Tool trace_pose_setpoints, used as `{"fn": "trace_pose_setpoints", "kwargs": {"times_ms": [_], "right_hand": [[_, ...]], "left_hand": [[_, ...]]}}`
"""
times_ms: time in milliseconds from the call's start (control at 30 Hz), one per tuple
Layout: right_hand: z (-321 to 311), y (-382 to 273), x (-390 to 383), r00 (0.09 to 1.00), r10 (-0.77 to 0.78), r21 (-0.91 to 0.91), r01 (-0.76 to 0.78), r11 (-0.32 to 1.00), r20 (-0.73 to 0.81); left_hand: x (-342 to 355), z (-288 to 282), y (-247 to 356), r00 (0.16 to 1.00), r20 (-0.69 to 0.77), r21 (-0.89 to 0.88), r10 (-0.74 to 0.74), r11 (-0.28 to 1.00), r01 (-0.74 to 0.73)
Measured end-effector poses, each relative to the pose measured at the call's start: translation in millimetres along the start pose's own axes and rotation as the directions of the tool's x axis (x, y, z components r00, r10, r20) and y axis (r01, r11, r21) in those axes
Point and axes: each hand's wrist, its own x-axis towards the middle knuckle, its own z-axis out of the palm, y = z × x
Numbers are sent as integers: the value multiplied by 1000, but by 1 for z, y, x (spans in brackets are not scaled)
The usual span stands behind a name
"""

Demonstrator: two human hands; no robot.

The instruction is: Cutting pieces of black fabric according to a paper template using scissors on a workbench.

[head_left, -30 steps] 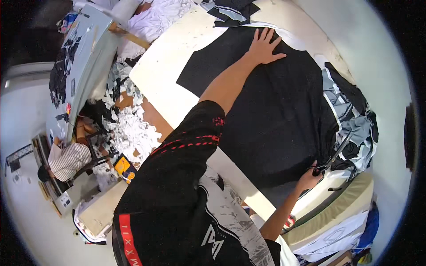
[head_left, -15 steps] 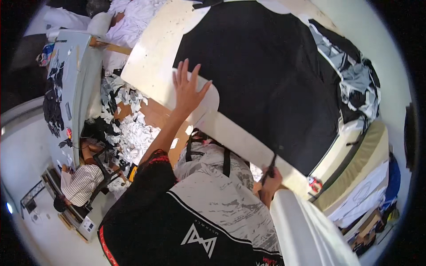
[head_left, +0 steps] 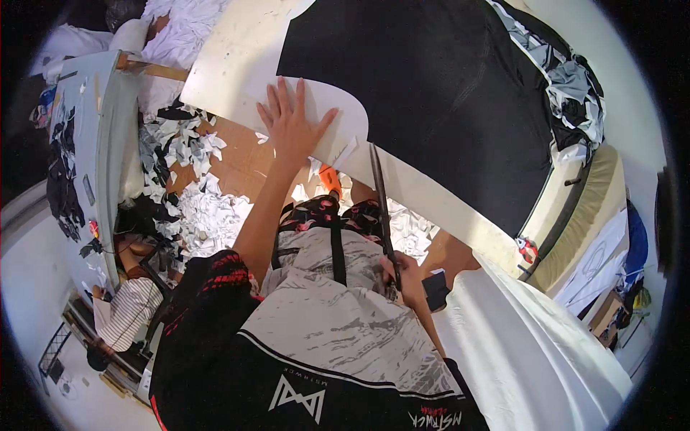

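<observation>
Barely visible: btm of scissors (head_left: 384, 215) in R hand (head_left: 408, 275).

Passage: above flat black cloth (head_left: 431, 100). Obstacles: left hand (head_left: 293, 128), near edge of surface (head_left: 233, 57); fabric heap (head_left: 571, 85), by right edge.

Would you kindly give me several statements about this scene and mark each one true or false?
1. The right hand holds dark scissors. True.
2. The large cloth is bright yellow. False: the black cloth lies on the pale table.
3. The left hand has its fingers spread. True.
4. A person seated at the left wears a plain red top. False: that person's striped top is light-coloured.
5. White scraps lie on the brown floor. True.
</observation>
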Motion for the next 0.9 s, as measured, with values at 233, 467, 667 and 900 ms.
{"fn": "trace_pose_setpoints", "kwargs": {"times_ms": [233,467,667,900], "right_hand": [[46,-19,35,1000,6,156,-8,988,11],[75,-13,84,972,-233,285,231,930,-30],[85,-31,84,985,-151,227,165,960,-78],[76,-33,80,991,-45,126,61,990,-129]], "left_hand": [[-12,7,-1,1000,14,-33,-21,999,21],[-13,20,6,998,50,-46,-34,998,36],[-18,20,12,996,87,-61,-33,997,38],[-18,18,12,997,65,-76,-38,996,43]]}}
